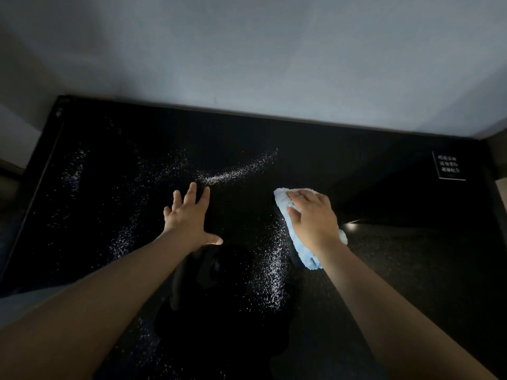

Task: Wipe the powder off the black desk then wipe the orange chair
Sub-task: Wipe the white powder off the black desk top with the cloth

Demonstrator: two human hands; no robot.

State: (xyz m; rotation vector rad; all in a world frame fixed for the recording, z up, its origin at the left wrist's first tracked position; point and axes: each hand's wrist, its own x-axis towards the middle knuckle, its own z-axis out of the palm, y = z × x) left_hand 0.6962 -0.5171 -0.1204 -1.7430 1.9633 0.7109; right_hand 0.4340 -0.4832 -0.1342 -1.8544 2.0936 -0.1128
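The black desk [384,165] fills the lower view, with white powder [236,171] scattered in streaks across its left and middle. A denser powder band [274,270] runs down just left of the cloth. My right hand [312,218] lies on a light blue cloth [301,248], fingers slightly bent over its top, pressing it to the desk right of centre. My left hand [189,215] rests flat on the desk with fingers spread, near the end of a powder streak. The orange chair is not in view.
A grey wall [247,50] rises directly behind the desk's far edge. A small black sign with white lettering [448,165] stands at the far right corner of the desk. The desk's left edge [35,187] drops off to the floor.
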